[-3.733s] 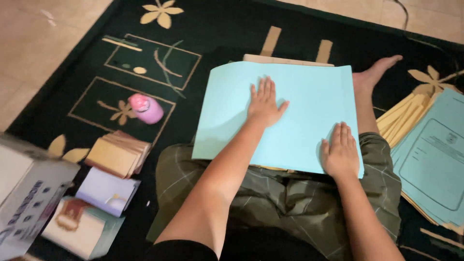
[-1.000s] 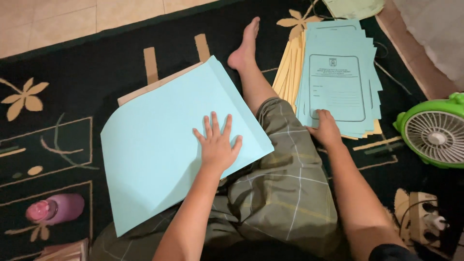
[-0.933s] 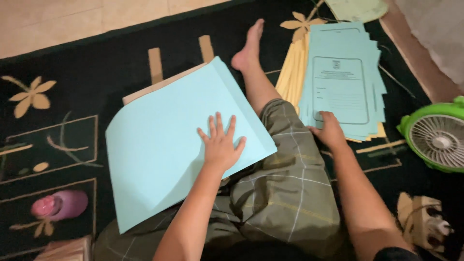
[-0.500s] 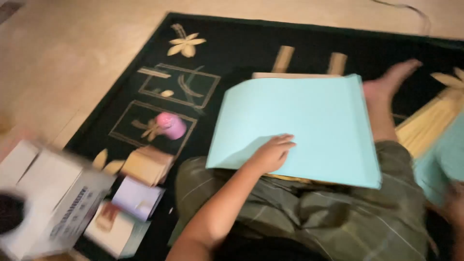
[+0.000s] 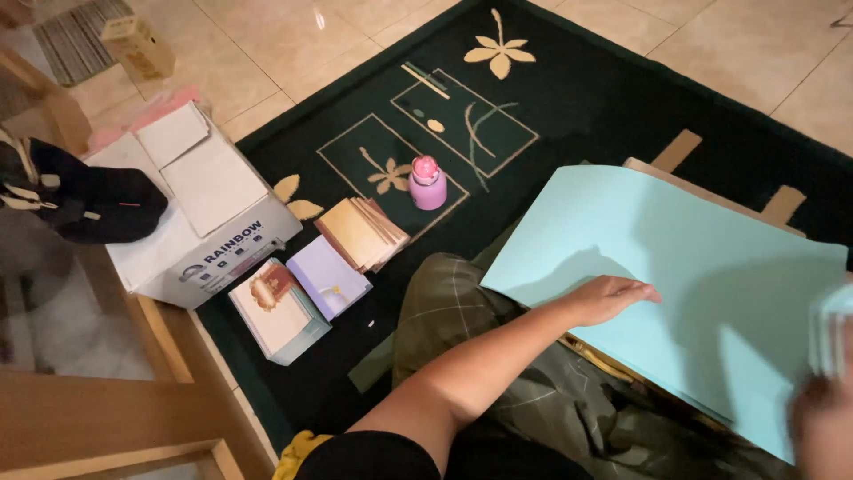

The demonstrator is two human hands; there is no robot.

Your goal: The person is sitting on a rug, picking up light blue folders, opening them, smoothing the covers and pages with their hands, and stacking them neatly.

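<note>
Flat, left hand (image 5: 611, 298) pressed open-palmed on light blue folder (image 5: 702, 276), gripping nothing; pink bottle (image 5: 427, 182) well beyond. Right hand (image 5: 825, 427) blurred beside it, grip untellable.

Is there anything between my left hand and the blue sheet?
No. The left hand lies flat on the blue sheet near its left edge, with nothing between them. The right hand is a blur at the sheet's right edge.
</note>
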